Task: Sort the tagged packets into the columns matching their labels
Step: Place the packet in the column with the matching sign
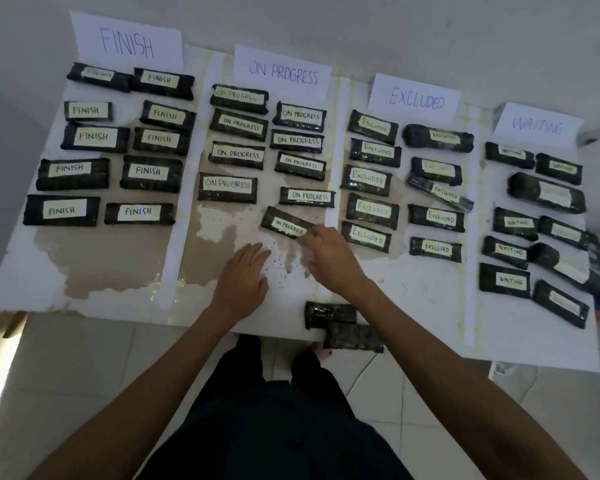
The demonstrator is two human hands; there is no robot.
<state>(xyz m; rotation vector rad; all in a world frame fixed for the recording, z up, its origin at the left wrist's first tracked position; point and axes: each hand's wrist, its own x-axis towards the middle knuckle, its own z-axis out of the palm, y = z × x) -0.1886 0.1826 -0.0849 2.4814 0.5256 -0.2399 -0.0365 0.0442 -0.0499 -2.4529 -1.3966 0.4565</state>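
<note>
One packet in play: the black plastic-wrapped packet tagged ON PROGRESS [284, 224] lies tilted at the foot of its column, under the white paper sign reading ON PROGRESS [283, 72].
Right hand: the right hand [328, 252] has its fingers over that packet's near right end; whether the thumb grips beneath is hidden.
Left hand: the left hand [245, 271] lies flat on the worn white table [84, 271], fingers straight, holding nothing, near the right hand but apart from it.
Doing it well: swing the near end round until the packet runs level with the level ON PROGRESS packet above it [307, 196], tag up and readable, with a gap between them.
Watch: the nearest EXCLUDED-tagged black packet [367, 236] sits just beside the right hand; keep the turn from nudging it.
Left to sort: two black packets with no tag showing [329, 312] overlap at the near edge and probably need turning over.
</note>
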